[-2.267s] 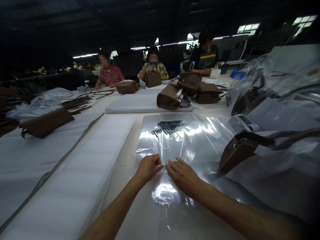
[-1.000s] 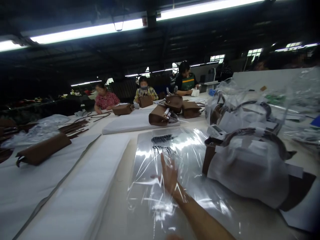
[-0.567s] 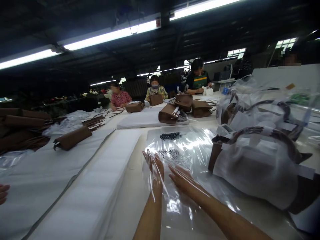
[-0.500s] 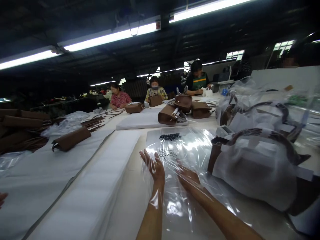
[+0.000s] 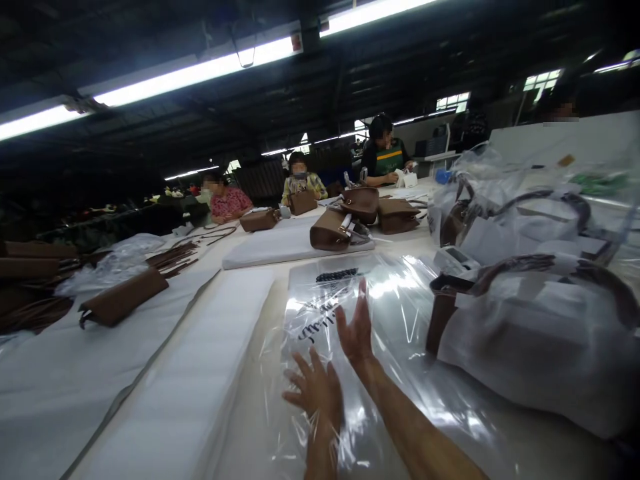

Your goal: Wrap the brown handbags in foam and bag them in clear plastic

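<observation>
A large clear plastic bag (image 5: 407, 320) with black print lies on the table in front of me, perhaps on top of other clear sheets. My left hand (image 5: 316, 390) is open over its near left part, fingers spread, with creased film around the wrist. Farther forward, my right hand (image 5: 356, 330) is open too, its thumb and fingers apart, close to the black print. Whether each hand lies inside the film or on it, I cannot tell. Just to the right stands a brown handbag (image 5: 443, 320) wrapped in a white translucent cover (image 5: 530, 347).
White foam sheets (image 5: 185, 373) lie to the left, beside a brown bag piece (image 5: 125, 297) and crumpled plastic (image 5: 115, 263). Brown handbags (image 5: 330, 230) rest on a white pad (image 5: 280, 243) ahead. Several people sit across the table, one in a green apron (image 5: 390, 160).
My left hand has come back toward me and lowered, fingers spreading. My right hand has moved forward and lifted its fingers. The film has shifted, and more black print shows.
</observation>
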`<act>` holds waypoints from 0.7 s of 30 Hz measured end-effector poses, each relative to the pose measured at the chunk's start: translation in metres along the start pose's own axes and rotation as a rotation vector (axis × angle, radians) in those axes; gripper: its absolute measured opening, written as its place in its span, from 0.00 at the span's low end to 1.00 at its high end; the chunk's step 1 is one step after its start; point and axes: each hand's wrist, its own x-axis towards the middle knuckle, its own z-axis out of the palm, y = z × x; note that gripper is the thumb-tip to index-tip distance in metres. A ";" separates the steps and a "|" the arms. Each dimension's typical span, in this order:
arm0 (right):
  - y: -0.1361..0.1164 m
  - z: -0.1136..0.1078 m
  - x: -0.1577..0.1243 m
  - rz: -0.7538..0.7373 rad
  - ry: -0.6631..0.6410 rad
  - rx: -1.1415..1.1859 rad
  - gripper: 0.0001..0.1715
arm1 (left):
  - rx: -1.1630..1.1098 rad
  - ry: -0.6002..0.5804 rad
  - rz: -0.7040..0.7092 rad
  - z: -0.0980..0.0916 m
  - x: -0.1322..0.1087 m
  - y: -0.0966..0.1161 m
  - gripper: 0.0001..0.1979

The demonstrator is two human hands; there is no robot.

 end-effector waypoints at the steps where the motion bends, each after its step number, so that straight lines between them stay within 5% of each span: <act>1: 0.006 0.002 -0.003 -0.008 -0.021 -0.075 0.28 | -0.007 0.021 -0.003 -0.005 0.003 0.001 0.19; 5: 0.027 -0.004 -0.019 0.002 -0.143 -0.266 0.42 | -0.076 0.184 0.039 -0.049 0.021 0.005 0.27; 8: 0.025 -0.021 -0.021 -0.060 -0.173 -0.395 0.41 | -0.242 0.387 0.126 -0.080 0.027 0.008 0.38; 10: 0.022 -0.029 -0.018 -0.121 -0.208 -0.491 0.38 | -0.302 0.458 0.177 -0.082 0.027 0.006 0.43; 12: 0.027 -0.031 -0.017 -0.111 -0.313 -0.543 0.38 | -0.234 0.395 0.197 -0.068 0.022 -0.002 0.40; 17: 0.062 -0.019 -0.027 -0.010 -0.522 -0.496 0.39 | 0.109 -0.009 0.227 -0.022 -0.015 -0.027 0.26; 19: 0.070 -0.016 -0.031 -0.026 -0.500 -0.467 0.41 | 0.106 -0.020 0.400 -0.025 -0.033 -0.026 0.26; 21: 0.072 -0.015 -0.033 -0.023 -0.463 -0.467 0.39 | 0.051 0.105 0.669 -0.041 -0.046 -0.015 0.28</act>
